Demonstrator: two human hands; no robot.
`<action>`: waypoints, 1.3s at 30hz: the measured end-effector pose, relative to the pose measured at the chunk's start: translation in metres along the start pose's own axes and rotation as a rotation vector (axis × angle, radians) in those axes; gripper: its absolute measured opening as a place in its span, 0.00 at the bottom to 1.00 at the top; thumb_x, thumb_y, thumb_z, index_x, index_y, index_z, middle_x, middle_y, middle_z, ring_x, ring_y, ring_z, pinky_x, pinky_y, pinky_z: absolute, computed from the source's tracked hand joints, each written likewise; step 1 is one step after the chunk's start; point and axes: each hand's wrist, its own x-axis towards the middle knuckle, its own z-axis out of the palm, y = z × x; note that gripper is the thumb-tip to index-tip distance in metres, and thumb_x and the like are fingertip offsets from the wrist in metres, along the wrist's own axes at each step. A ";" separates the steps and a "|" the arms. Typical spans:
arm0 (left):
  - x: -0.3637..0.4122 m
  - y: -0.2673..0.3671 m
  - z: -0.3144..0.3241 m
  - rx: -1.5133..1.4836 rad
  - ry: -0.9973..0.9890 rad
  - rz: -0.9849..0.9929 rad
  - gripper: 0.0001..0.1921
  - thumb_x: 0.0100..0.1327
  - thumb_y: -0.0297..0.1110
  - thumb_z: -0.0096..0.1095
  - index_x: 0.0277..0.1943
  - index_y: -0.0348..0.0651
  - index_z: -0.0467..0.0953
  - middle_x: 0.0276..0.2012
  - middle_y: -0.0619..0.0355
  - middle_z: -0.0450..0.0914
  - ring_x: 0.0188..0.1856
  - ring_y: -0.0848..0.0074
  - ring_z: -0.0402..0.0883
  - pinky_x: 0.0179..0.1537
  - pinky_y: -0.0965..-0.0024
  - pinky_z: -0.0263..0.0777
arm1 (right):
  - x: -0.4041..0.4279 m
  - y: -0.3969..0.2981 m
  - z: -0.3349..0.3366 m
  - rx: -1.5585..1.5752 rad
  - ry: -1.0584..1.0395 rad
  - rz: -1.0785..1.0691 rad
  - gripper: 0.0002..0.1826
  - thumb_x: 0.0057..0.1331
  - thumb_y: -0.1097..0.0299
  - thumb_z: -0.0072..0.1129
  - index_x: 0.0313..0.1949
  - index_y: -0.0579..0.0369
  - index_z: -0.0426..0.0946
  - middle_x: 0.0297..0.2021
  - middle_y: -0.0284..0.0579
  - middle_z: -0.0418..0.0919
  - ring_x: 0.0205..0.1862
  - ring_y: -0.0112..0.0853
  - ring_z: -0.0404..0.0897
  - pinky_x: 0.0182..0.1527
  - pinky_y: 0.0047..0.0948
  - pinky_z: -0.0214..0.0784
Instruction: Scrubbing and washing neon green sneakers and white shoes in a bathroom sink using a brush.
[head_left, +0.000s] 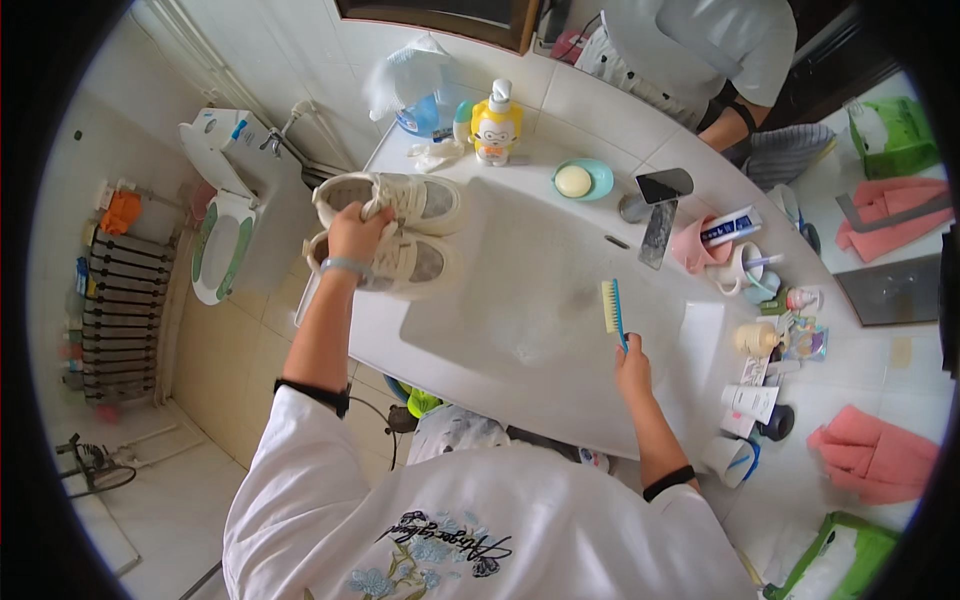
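Observation:
A pair of white sneakers with grey toes rests side by side on the left end of the washbasin counter, toes towards the basin. My left hand (358, 234) is closed on the tongue and lace area between the far sneaker (431, 204) and the near sneaker (420, 262); which of them it grips is hard to tell. Over the right part of the white basin (517, 300), my right hand (634, 369) holds a blue scrub brush (613, 307) by its handle, its pale bristles facing left. The brush is apart from the sneakers.
Behind the basin stand a yellow pump bottle (495, 127), a soap bar (573, 181) in a turquoise dish and a metal faucet (656, 210). Cups (701, 244), tubes and bottles line the right rim. A toilet (221, 247) is at the left.

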 end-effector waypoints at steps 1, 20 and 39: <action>-0.015 0.015 -0.010 -0.080 -0.002 -0.054 0.21 0.53 0.46 0.72 0.29 0.32 0.75 0.26 0.44 0.80 0.29 0.59 0.77 0.36 0.61 0.71 | 0.004 -0.007 -0.003 -0.001 -0.001 0.000 0.14 0.68 0.67 0.51 0.50 0.57 0.64 0.35 0.59 0.77 0.34 0.55 0.79 0.38 0.50 0.70; -0.161 -0.004 -0.089 -0.227 0.111 -0.079 0.17 0.57 0.32 0.72 0.24 0.36 0.67 0.17 0.65 0.68 0.23 0.86 0.60 0.23 0.76 0.58 | 0.108 -0.295 0.105 0.455 0.209 -0.833 0.21 0.54 0.64 0.69 0.46 0.57 0.77 0.48 0.50 0.75 0.52 0.48 0.72 0.56 0.43 0.64; -0.199 0.050 -0.051 -0.246 0.041 -0.035 0.13 0.60 0.31 0.71 0.28 0.38 0.72 0.23 0.71 0.70 0.27 0.90 0.61 0.26 0.82 0.57 | 0.095 -0.014 0.085 -0.311 -0.258 -0.332 0.24 0.63 0.52 0.54 0.54 0.53 0.73 0.62 0.54 0.66 0.63 0.53 0.64 0.62 0.55 0.57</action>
